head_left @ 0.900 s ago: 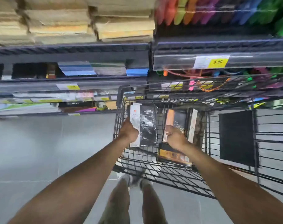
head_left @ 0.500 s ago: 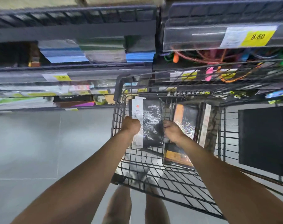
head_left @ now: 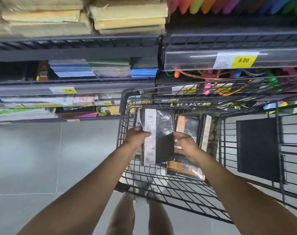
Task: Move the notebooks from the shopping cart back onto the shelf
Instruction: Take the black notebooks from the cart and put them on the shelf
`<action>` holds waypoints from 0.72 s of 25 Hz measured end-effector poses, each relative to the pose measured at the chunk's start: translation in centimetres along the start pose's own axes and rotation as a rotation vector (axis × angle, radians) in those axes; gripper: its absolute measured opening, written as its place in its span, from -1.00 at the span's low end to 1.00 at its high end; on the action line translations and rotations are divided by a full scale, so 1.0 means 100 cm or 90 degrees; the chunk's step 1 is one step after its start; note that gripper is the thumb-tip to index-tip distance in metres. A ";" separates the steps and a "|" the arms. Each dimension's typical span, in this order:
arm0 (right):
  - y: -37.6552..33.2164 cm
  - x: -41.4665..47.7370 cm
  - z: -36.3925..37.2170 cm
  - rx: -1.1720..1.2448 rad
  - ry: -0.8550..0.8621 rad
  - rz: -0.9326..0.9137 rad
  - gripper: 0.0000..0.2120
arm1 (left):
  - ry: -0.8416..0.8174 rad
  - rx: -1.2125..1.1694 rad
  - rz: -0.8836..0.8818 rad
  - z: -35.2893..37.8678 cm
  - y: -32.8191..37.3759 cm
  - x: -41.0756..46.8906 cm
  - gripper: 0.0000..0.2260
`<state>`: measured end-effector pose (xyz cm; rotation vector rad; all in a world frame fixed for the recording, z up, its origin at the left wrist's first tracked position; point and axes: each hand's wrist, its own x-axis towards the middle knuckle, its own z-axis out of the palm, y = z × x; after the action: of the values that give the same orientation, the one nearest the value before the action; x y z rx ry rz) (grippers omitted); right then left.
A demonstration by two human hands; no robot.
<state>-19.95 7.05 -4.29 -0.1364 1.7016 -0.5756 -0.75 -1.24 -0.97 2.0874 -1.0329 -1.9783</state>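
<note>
Evidently, the black notebook point(head_left: 163, 136) is being pinched by its side edges between the curled left grip point(head_left: 139, 139) and right grip point(head_left: 184, 145), inside the shopping cart point(head_left: 123, 103), and is being steadied, likely for lifting to the shelf point(head_left: 102, 86) beyond them.

The wire shopping cart point(head_left: 123, 102) holds wrapped notebooks point(head_left: 186, 126); the shelf point(head_left: 76, 53) bears what seem paper stacks point(head_left: 71, 68)

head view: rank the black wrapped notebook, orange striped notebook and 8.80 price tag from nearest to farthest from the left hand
1. black wrapped notebook: gripped by the left hand.
2. orange striped notebook: in the cart, to the right.
3. 8.80 price tag: up on the shelf rail.
</note>
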 end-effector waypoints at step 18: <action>-0.052 -0.082 -0.017 -0.015 -0.066 -0.052 -0.59 | 0.009 -0.046 0.249 -0.106 0.065 -0.144 -0.55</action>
<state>-20.95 6.31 5.46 -0.2500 1.6084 -0.5987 7.23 -2.82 16.22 1.7000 -1.2334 -1.7742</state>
